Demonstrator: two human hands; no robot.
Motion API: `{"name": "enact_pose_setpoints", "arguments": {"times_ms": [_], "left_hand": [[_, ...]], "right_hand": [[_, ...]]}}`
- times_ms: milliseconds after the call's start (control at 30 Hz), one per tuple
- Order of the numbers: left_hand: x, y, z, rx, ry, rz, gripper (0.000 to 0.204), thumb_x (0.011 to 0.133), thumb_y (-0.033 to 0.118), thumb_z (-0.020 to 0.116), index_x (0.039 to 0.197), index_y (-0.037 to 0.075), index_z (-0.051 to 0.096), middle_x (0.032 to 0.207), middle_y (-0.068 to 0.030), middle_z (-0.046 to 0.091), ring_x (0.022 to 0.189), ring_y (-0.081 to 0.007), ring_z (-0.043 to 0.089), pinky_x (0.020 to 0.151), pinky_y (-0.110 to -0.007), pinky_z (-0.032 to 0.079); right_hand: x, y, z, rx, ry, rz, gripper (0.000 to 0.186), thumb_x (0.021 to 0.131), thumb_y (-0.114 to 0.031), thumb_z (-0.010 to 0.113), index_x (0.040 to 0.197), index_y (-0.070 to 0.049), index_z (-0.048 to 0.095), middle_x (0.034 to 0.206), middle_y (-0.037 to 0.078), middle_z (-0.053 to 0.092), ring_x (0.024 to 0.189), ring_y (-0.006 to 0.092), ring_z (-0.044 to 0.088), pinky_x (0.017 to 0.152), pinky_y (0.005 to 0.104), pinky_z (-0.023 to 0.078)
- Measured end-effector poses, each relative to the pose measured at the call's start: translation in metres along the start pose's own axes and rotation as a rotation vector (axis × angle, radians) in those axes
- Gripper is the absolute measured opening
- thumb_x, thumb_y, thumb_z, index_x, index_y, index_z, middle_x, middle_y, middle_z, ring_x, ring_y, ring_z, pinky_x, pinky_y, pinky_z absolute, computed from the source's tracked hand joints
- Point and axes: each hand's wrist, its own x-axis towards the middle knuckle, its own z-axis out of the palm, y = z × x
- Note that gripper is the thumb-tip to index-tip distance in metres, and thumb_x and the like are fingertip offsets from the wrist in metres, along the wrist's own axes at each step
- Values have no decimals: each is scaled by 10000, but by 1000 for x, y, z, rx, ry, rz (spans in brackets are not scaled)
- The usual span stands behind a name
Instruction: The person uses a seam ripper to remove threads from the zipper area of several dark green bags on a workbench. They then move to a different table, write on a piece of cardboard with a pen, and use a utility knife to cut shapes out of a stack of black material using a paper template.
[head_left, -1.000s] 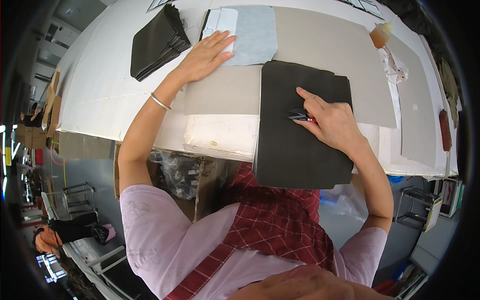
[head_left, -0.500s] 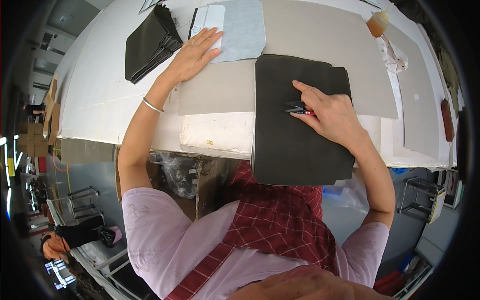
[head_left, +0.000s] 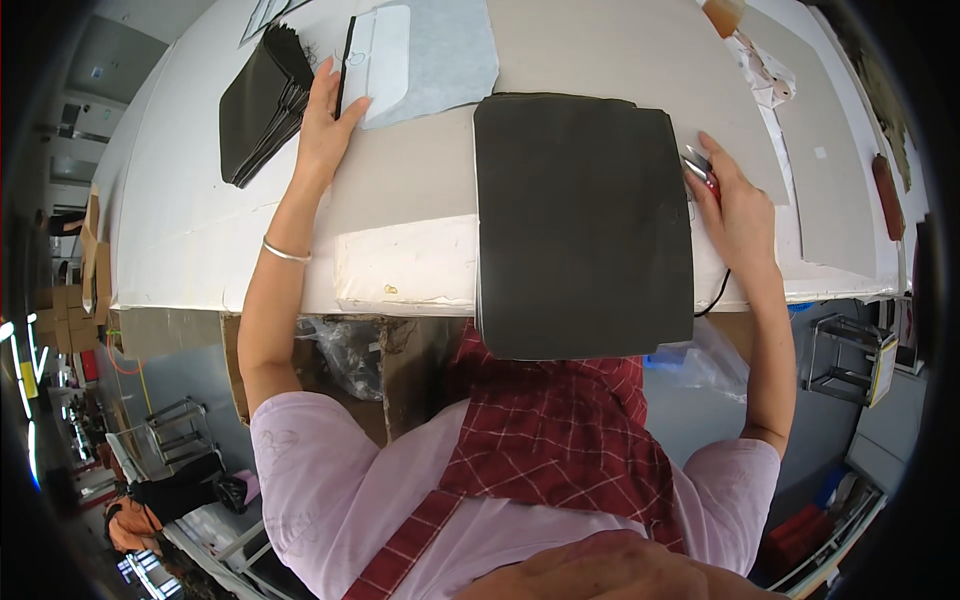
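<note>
A large dark sheet (head_left: 583, 220) lies flat on the white table (head_left: 190, 220) and hangs over its near edge. My right hand (head_left: 733, 210) rests just right of that sheet, closed on a small red and silver tool (head_left: 699, 167) with a black cord trailing off the table. My left hand (head_left: 328, 125) reaches far left, fingers spread, touching a white rounded piece (head_left: 375, 55) that lies on a pale blue-grey sheet (head_left: 440, 50).
A stack of dark sheets (head_left: 262, 105) sits left of my left hand. Grey board (head_left: 620, 50) covers the middle of the table; another grey board (head_left: 830, 150) lies at the right. A crumpled white cloth (head_left: 762, 70) and an orange object (head_left: 722, 14) lie at the far right.
My right hand has slid with the tool from the top of the dark sheet to the table just right of it. My left hand stays on the white piece.
</note>
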Motion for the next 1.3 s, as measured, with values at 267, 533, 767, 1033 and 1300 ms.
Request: {"name": "enact_pose_setpoints", "arguments": {"times_ms": [267, 533, 767, 1033, 1300], "left_hand": [[41, -17, -7, 46, -14, 67, 761, 924, 126, 679, 1555, 73, 257, 1542, -267, 336, 1453, -354, 328, 1155, -390, 328], [23, 29, 13, 521, 94, 511, 648, 921, 245, 696, 1473, 56, 414, 1420, -217, 511, 1318, -329, 497, 1083, -390, 405], [-39, 134, 127, -1, -692, 302, 260, 951, 163, 655, 1173, 27, 662, 1130, -34, 677, 1032, -125, 634, 888, -264, 506], [-60, 160, 209, 119, -765, 717, 126, 888, 137, 697, 931, 20, 673, 838, -57, 612, 741, -166, 590, 662, -301, 479], [-55, 152, 203, -102, -823, 169, 161, 955, 193, 646, 1008, 41, 647, 853, 9, 582, 741, -66, 532, 650, -222, 465]], "right_hand": [[25, 0, 14, -26, 0, -52, 399, 955, -289, 619, 1242, -14, 578, 1015, 152, 710, 720, 341, 682, 612, 396, 534], [8, -4, -13, 349, -37, 165, 291, 977, -280, 615, 963, 3, 547, 659, 174, 540, 560, 339, 486, 542, 375, 408], [-39, -28, -46, 431, -53, 309, 336, 916, -284, 707, 842, -9, 527, 601, 51, 408, 572, 149, 361, 529, 300, 332], [-52, -5, -42, 575, -21, 358, 303, 917, -295, 706, 935, -7, 613, 616, -1, 411, 598, 94, 367, 537, 272, 318], [-52, -7, -39, 459, -126, 191, 254, 939, -278, 677, 949, -30, 626, 575, 59, 491, 501, 166, 449, 509, 301, 372]]}}
